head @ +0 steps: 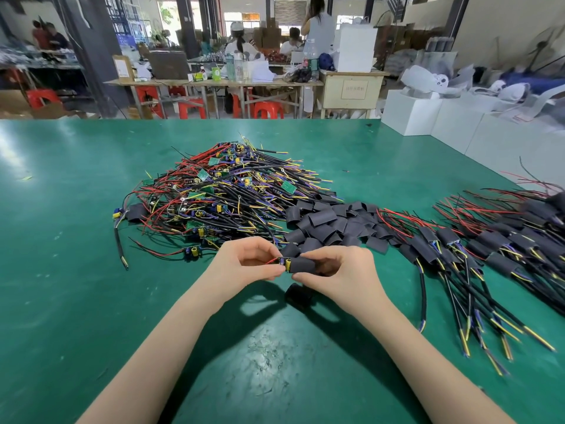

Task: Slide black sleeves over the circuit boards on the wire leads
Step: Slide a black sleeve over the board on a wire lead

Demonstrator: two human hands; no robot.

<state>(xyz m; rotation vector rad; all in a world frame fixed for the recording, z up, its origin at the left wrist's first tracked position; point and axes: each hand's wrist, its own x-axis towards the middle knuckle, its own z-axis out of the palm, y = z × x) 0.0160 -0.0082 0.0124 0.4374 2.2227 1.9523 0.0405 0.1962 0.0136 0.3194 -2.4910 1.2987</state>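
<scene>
Though unreadable, cabinet label (350, 89) behind sleeve (303, 265) in fingers (316, 255)

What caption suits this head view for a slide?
Two hands, left hand and right hand, push a black sleeve onto a circuit board above the green table.

A green mat (76, 209) covers the near worktable. Beyond it stand long wooden tables (214, 82) with red plastic stools (268, 110) beneath, dark pillars (91, 50), white boxes (409, 116) at right (stacked along the wall), and daylit windows (235, 19) behind.
</scene>
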